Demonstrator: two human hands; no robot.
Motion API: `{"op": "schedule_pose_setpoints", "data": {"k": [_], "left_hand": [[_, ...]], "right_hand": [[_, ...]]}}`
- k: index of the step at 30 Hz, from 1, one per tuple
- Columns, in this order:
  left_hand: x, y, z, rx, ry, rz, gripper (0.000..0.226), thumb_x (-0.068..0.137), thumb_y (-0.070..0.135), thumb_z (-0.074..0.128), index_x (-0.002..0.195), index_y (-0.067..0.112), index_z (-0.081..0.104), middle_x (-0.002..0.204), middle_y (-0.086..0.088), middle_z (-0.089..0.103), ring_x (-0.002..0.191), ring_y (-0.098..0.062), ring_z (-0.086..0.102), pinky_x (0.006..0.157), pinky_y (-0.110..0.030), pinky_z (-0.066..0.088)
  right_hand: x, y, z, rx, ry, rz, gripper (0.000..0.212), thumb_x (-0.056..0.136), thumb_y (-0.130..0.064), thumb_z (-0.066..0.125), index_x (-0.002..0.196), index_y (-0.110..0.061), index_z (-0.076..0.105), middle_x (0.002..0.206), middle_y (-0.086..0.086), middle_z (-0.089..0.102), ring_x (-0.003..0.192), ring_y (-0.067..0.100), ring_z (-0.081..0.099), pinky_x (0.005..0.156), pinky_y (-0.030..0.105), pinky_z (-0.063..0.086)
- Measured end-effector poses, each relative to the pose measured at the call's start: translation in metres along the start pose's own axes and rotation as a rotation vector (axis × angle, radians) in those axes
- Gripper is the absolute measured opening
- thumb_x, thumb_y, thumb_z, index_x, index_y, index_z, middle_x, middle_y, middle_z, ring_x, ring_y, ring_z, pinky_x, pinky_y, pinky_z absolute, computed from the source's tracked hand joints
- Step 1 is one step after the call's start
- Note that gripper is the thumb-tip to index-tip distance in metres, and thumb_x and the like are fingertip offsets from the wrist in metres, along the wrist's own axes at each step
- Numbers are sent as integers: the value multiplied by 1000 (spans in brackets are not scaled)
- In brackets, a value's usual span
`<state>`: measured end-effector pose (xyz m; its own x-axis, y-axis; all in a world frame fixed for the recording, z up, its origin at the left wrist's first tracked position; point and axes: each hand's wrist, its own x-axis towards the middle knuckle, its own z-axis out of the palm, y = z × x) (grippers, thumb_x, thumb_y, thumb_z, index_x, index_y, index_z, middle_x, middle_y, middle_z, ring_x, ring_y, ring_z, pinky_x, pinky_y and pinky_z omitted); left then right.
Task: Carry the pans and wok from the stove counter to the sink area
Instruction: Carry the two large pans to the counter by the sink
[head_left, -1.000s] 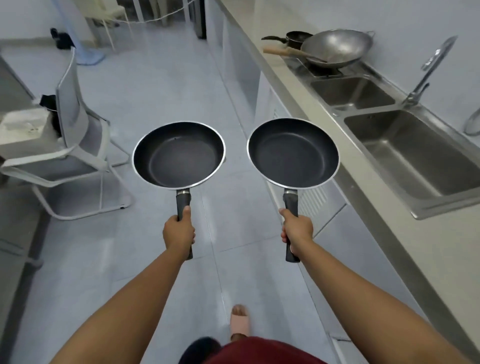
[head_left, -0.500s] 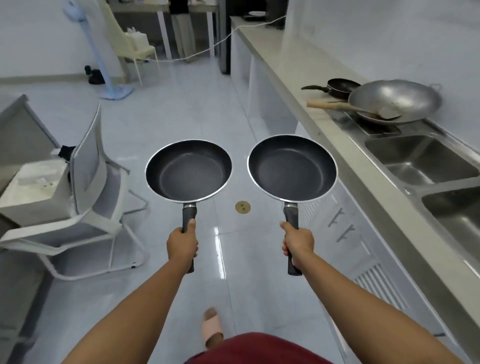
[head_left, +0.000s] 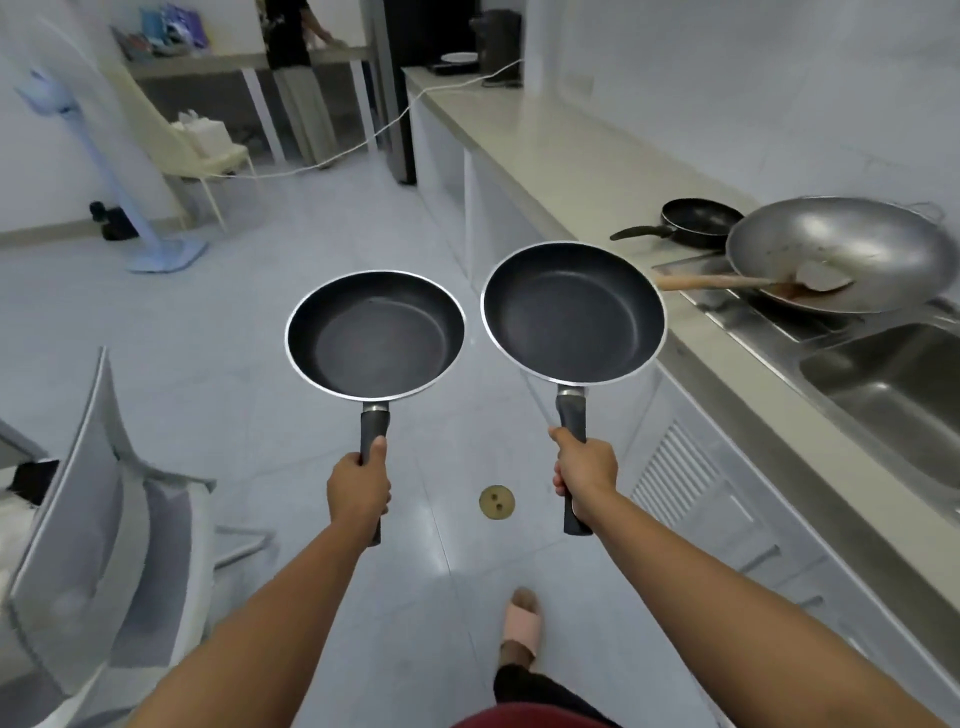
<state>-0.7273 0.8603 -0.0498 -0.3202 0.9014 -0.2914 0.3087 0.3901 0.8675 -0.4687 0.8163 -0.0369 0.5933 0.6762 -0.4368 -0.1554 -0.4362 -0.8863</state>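
Observation:
My left hand (head_left: 359, 488) grips the black handle of a black frying pan (head_left: 375, 335), held level over the floor. My right hand (head_left: 584, 470) grips the handle of a second, matching black frying pan (head_left: 574, 314), whose rim reaches the counter edge. On the counter at the right rests a large steel wok (head_left: 841, 252) with a wooden-handled spatula (head_left: 727, 282) in it. Behind the wok lies a small black pan (head_left: 698, 223). A steel sink (head_left: 904, 395) sits at the far right, just past the wok.
A long pale counter (head_left: 545, 156) runs along the right wall with cabinets below. A white chair (head_left: 93, 551) stands at the lower left. A floor drain (head_left: 497, 502) is ahead of my foot. A fan stand (head_left: 156, 244), a chair, a cable and a person are at the back.
The view has tilted up and swung along the aisle; the sink has slid to the right edge and the wok is nearer. Both pans stay gripped and level.

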Motion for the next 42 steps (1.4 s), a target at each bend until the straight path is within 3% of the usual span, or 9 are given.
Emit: {"op": "schedule_pose_setpoints", "data": {"k": [18,29,37,42], "left_hand": [[324,195,142,70,-74,116,43,97,48,49,81,9,59,63,-9,62,50,-21,57,51,-30,49],[550,314,213,167,-238,252,44,98,46,50,76,8,57,62,-9,61,49,-20,54,46,-26,44],[649,393,311,179,-418,286,43,97,47,51,80,7,57,63,-9,59,50,-20,53,47,-27,44],[690,439,383,210,-502,355,42,98,47,51,74,13,53,62,-8,57,48,-18,51,45,-26,43]], "right_hand": [[293,-209,165,4,75,-59,32,83,-35,69,70,-8,58,51,5,54,31,14,48,38,23,42],[457,-293,257,83,279,1,39,82,-38,71,61,-9,55,36,0,50,23,11,43,31,17,37],[550,-328,262,121,465,44,38,80,-40,69,63,-9,56,30,-2,49,24,14,45,36,22,40],[614,-352,249,147,576,90,38,82,-38,69,64,-6,58,37,4,52,27,17,46,37,22,39]]}}
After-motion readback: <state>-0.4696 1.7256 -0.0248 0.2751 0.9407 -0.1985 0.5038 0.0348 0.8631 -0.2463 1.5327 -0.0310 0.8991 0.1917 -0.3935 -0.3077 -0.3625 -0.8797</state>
